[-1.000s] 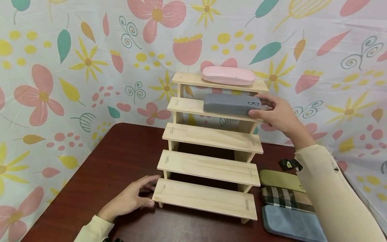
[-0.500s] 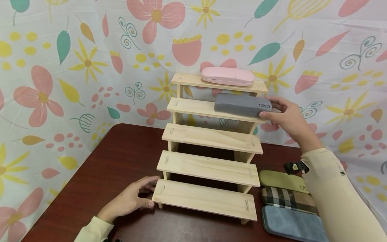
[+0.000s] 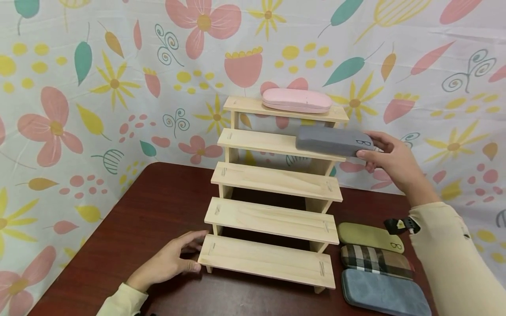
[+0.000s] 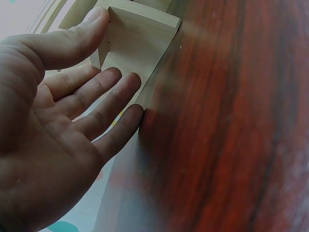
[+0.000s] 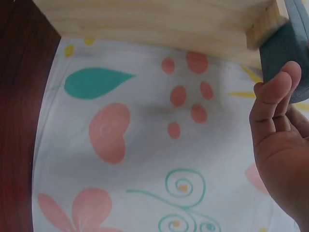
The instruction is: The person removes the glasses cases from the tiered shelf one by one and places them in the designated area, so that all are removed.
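Observation:
My right hand (image 3: 395, 160) pinches the right end of a grey glasses case (image 3: 330, 140) with a small glasses print. The case lies along the second tier from the top of a wooden step rack (image 3: 272, 177), its right end jutting past the shelf edge. In the right wrist view the fingers curl at the end of the case (image 5: 285, 58), beside the rack's side. At the rack's lower left corner, my left hand (image 3: 168, 263) touches the bottom tier, thumb in front. Its fingers stretch loosely along the side panel (image 4: 140, 43) in the left wrist view.
A pink glasses case (image 3: 296, 100) lies on the top tier. Right of the rack, an olive case (image 3: 369, 236), a plaid case (image 3: 375, 261) and a blue case (image 3: 385, 290) lie in a column on the dark red table (image 3: 130, 224). A floral cloth (image 3: 130, 87) hangs behind.
The grey glasses case has slid right along its tier in my right hand, until its end overhangs the shelf. My left hand has stayed at the bottom tier's left corner.

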Action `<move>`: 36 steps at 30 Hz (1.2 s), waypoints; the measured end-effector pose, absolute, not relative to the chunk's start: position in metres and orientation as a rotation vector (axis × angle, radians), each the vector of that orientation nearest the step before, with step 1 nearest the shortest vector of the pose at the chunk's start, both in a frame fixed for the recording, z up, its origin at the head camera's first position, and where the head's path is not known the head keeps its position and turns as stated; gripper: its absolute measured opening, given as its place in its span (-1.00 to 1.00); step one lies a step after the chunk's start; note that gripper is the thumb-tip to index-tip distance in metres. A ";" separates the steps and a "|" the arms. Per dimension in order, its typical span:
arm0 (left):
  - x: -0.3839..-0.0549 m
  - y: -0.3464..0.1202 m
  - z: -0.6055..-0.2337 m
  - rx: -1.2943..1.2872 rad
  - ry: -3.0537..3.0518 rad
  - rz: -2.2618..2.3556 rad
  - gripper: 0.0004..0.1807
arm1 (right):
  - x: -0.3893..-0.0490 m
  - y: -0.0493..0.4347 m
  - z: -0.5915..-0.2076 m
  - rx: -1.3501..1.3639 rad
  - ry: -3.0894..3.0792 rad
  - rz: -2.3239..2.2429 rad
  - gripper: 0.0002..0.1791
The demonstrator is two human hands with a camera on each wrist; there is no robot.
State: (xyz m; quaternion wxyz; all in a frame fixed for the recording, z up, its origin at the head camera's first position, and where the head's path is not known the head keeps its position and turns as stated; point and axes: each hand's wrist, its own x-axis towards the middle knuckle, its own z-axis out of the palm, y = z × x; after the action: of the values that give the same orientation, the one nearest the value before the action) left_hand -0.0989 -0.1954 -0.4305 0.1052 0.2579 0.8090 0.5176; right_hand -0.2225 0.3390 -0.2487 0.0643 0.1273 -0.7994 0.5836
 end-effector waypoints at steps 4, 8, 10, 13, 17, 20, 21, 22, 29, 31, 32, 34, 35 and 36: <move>-0.099 -0.195 -0.430 0.761 2.383 1.524 -0.14 | -0.219 0.351 -0.250 0.409 -2.298 1.914 -0.33; -0.098 -0.196 -0.430 0.761 2.385 1.522 -0.14 | -0.215 0.360 -0.251 0.410 -2.267 1.928 -0.41; -0.098 -0.196 -0.430 0.760 2.382 1.523 -0.14 | -0.213 0.365 -0.252 0.413 -2.253 1.932 -0.43; -0.098 -0.196 -0.430 0.756 2.374 1.530 -0.14 | -0.209 0.372 -0.253 0.420 -2.237 1.932 -0.43; -0.097 -0.196 -0.430 0.747 2.361 1.538 -0.14 | -0.205 0.381 -0.256 0.395 -2.261 1.897 -0.42; -0.098 -0.196 -0.431 0.751 2.353 1.544 -0.14 | -0.201 0.389 -0.258 0.374 -2.250 1.923 -0.43; -0.098 -0.196 -0.431 0.755 2.354 1.544 -0.14 | -0.200 0.392 -0.259 0.375 -2.226 1.958 -0.43; -0.098 -0.196 -0.431 0.761 2.357 1.543 -0.14 | -0.199 0.395 -0.260 0.379 -2.206 1.987 -0.43; -0.099 -0.196 -0.431 0.775 2.382 1.528 -0.14 | -0.189 0.417 -0.271 0.342 -2.132 2.114 -0.43; -0.099 -0.196 -0.431 0.772 2.385 1.525 -0.14 | -0.186 0.424 -0.278 0.287 -2.155 2.111 -0.44; -0.099 -0.196 -0.431 0.770 2.383 1.526 -0.15 | -0.185 0.427 -0.281 0.267 -2.166 2.109 -0.45; -0.099 -0.195 -0.431 0.772 2.378 1.532 -0.15 | -0.183 0.433 -0.289 0.226 -2.205 2.069 -0.46; -0.099 -0.195 -0.431 0.774 2.379 1.534 -0.15 | -0.183 0.436 -0.293 0.215 -2.226 2.037 -0.45; -0.099 -0.195 -0.432 0.777 2.379 1.536 -0.15 | -0.182 0.439 -0.297 0.201 -2.297 1.951 -0.42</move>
State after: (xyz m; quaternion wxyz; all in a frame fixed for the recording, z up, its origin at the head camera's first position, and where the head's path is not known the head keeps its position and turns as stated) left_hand -0.0986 -0.1954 -0.4316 0.1023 0.2633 0.8058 0.5204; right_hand -0.1819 0.4389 -0.2969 0.0607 0.0664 -0.7592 0.6447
